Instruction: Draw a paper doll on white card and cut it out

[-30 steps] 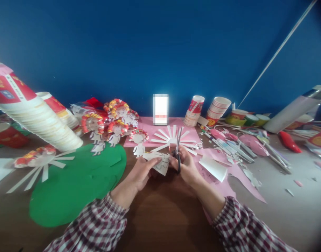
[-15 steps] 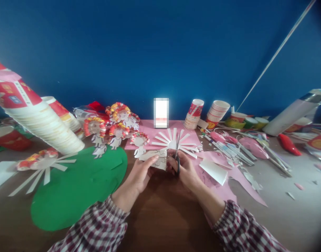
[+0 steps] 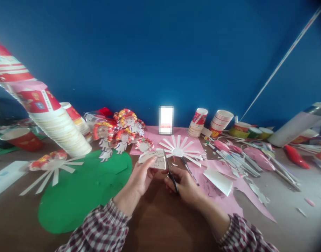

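My left hand (image 3: 144, 175) is closed on a piece of white paper (image 3: 158, 159) with dark outlines drawn on it, thumb on top. Dark-handled scissors (image 3: 172, 178) are in my right hand (image 3: 183, 183), their blades pointing up and away along the right edge of the paper. Just beyond the hands, a white fringed paper disc (image 3: 178, 152) lies on a pink sheet (image 3: 155, 132). A dark pen (image 3: 189, 170) lies to the right of the scissors.
Left of my hands is a green paper shape (image 3: 84, 196), with small paper figures (image 3: 125, 136) behind it. A tall leaning cup stack (image 3: 62, 122) stands at far left. Pink scraps (image 3: 220, 192), shorter cup stacks (image 3: 198, 122) and a red object (image 3: 295, 156) are to the right.
The view has shifted, so the table items sit lower and further right. My right hand has turned the scissors, which now tilt up to the left beside the paper. The dark pen now shows.
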A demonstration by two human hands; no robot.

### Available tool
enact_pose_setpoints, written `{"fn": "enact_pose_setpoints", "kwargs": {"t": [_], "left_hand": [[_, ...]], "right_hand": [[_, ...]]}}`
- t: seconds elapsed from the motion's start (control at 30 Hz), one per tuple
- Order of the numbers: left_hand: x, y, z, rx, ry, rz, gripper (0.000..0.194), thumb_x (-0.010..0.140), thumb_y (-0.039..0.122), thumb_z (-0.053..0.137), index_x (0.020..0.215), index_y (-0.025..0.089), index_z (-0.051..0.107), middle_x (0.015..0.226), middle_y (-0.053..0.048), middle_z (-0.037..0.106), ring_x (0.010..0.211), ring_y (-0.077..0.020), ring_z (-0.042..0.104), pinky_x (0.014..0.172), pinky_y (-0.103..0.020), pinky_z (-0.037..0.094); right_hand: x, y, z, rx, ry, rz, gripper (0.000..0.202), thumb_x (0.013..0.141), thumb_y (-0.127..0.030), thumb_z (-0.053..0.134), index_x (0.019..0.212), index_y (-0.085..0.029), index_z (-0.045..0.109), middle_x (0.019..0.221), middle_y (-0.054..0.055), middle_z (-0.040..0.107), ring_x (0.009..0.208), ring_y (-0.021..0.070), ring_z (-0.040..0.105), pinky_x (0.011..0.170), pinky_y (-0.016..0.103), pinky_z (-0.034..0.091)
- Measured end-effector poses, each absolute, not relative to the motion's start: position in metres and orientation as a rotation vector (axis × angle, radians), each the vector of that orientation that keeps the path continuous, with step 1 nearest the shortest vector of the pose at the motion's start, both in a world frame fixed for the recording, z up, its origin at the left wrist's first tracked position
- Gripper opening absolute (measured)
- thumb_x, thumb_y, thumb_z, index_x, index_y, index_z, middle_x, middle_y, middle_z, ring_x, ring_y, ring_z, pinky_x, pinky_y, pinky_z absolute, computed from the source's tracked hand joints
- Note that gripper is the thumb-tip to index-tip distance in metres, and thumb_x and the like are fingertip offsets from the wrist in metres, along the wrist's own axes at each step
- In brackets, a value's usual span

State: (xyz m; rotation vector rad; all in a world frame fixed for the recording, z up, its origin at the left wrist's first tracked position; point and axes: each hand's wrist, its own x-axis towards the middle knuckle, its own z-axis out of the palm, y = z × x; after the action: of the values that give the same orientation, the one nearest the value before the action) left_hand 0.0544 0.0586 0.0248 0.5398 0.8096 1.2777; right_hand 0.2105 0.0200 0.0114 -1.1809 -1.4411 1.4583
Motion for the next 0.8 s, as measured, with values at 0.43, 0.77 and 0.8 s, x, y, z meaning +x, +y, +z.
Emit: {"fn": "enact_pose_setpoints", "kwargs": {"t": [0.43,0.77,0.8], "left_hand": [[0.0503,0.0595,0.0282,0.489,0.825,1.273,0.023,0.063,0.022,0.079,0.082,0.014,0.068,0.075,-0.001,0.070,0.064,-0.0101,0.064,0.053,-0.017,0.049],[0.0552,0.0567,0.0284,0.522,0.768,1.244,0.021,0.067,0.024,0.077,0.082,0.012,0.067,0.073,-0.001,0.068,0.060,-0.0110,0.063,0.053,-0.020,0.051],[0.0561,0.0560,0.0286,0.545,0.748,1.230,0.021,0.068,0.025,0.076,0.082,0.012,0.067,0.071,-0.002,0.067,0.059,-0.0115,0.062,0.054,-0.021,0.051]], "right_hand": [[0.2094,0.0187,0.0126,-1.118,-1.352,1.571,0.039,0.078,-0.035,0.067,0.110,-0.015,0.058,0.063,-0.003,0.056,0.051,0.0090,0.050,0.046,0.020,0.038],[0.2074,0.0183,0.0092,-1.098,-1.462,1.507,0.035,0.078,-0.029,0.069,0.109,-0.016,0.059,0.060,-0.004,0.054,0.052,0.0090,0.048,0.049,0.021,0.036],[0.2070,0.0184,0.0086,-1.090,-1.461,1.505,0.035,0.078,-0.029,0.069,0.109,-0.016,0.059,0.061,-0.004,0.055,0.052,0.0091,0.048,0.050,0.021,0.037]]}}
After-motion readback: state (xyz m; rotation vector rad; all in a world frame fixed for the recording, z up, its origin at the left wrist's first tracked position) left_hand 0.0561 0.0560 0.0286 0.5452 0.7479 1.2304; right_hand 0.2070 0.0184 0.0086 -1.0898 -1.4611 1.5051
